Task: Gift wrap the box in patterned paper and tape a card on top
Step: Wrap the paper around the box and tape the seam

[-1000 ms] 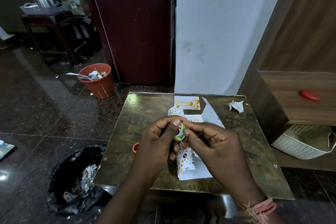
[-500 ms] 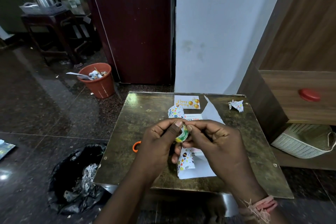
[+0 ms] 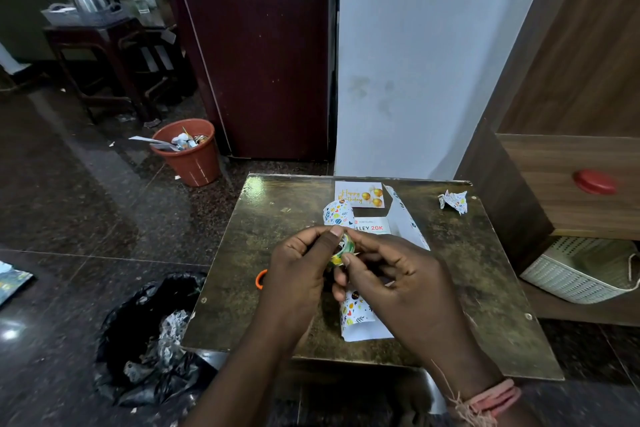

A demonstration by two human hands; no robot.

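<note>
Over the middle of the small table (image 3: 270,288) my left hand (image 3: 294,274) grips a small roll of tape (image 3: 343,250), thumb on top. My right hand (image 3: 391,281) pinches at the roll's edge with its fingertips. Below the hands lies the white box (image 3: 372,229), mostly hidden, on patterned wrapping paper (image 3: 356,315) whose flaps curl up at its near and far ends. A birthday card (image 3: 360,194) with gold balloons lies flat at the table's far edge.
A crumpled scrap of patterned paper (image 3: 453,201) sits at the far right corner. An orange scissor handle (image 3: 260,279) peeks out left of my left hand. A black rubbish bag (image 3: 145,340) and an orange bin (image 3: 188,152) stand on the floor to the left; a white basket (image 3: 581,270) is on the right.
Both hands have stayed together on the tape roll, shifting only slightly; my right fingers have worked a little along its edge.
</note>
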